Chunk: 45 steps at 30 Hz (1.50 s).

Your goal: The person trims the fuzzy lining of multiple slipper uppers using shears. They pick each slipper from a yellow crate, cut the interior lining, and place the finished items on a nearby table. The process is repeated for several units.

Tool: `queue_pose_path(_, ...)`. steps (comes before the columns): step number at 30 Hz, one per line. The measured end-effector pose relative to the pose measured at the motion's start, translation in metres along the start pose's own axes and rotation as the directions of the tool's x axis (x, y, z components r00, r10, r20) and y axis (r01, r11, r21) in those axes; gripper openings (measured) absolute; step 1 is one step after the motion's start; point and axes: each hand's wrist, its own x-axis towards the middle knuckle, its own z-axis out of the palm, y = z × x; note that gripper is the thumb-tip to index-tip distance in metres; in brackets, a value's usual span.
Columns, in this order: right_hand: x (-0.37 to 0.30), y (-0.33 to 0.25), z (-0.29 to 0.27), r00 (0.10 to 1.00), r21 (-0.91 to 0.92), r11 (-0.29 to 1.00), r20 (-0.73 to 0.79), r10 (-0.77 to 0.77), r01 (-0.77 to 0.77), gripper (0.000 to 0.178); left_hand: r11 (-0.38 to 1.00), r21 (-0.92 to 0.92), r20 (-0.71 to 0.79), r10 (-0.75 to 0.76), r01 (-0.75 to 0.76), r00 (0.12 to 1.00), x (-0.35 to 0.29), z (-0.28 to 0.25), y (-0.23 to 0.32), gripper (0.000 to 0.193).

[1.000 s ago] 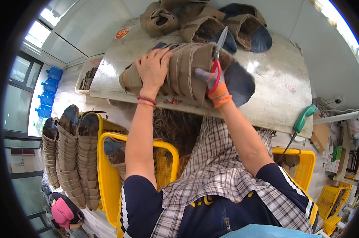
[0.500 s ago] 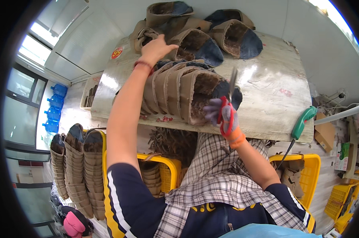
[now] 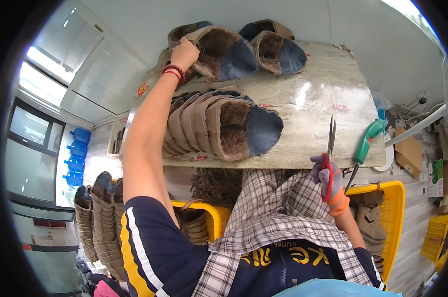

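Note:
My bare left hand (image 3: pixel 185 53) is closed on the edge of a brown fur-lined shoe upper (image 3: pixel 237 59) with a dark blue patch, at the far left of the table. The upper is tilted, its fleecy inside facing me. In my gloved right hand (image 3: pixel 336 185), near the table's front edge, is a pair of red-handled scissors (image 3: pixel 331 138) with the blades pointing away from me. A row of nested shoe uppers (image 3: pixel 233 129) lies at the middle left of the table. Another upper (image 3: pixel 283 52) rests at the back.
The table (image 3: pixel 323 104) carries a green-handled tool (image 3: pixel 368 141) with a black shaft at its right edge. Yellow baskets (image 3: pixel 396 218) holding uppers stand on both sides of my lap. Tall stacks of uppers (image 3: pixel 104 227) and blue water bottles (image 3: pixel 76 148) are at left.
My left hand has closed on an upper at the back and raised it toward me. My right hand with the scissors has moved right, away from the row of uppers.

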Motion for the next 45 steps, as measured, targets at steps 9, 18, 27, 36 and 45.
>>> queue_pose_path(9, -0.021, -0.138, 0.057, 0.950, -0.743, 0.627, 0.037, -0.311, 0.234, 0.038, 0.828, -0.534, 0.071, 0.243, -0.170, 0.967, -0.172, -0.078, 0.101, 0.050)
queue_pose_path(18, -0.075, -0.073, 0.035, 0.872, -0.994, -0.013, -0.098, 0.480, -0.105, 0.041, 0.904, -0.364, 0.708, 0.111, 0.226, 0.697, -0.363, -0.004, 0.041, 0.068)
queue_pose_path(27, -0.084, -0.023, 0.047, 0.847, -0.996, 0.020, 0.083, 0.526, 0.086, 0.041, 0.884, -0.212, 0.846, -0.047, 0.417, 0.531, -0.416, 0.024, 0.020, 0.075)
queue_pose_path(36, -0.054, -0.017, 0.062, 0.775, -0.980, -0.065, 0.109, 0.622, 0.190, 0.033, 0.844, -0.278, 0.843, -0.014, 0.458, 0.538, -0.419, 0.029, 0.019, 0.074)
queue_pose_path(45, -0.048, -0.010, 0.064, 0.792, -0.927, -0.117, 0.233, 0.565, 0.356, 0.020, 0.853, -0.259, 0.852, -0.019, 0.452, 0.523, -0.417, 0.025, 0.025, 0.073)
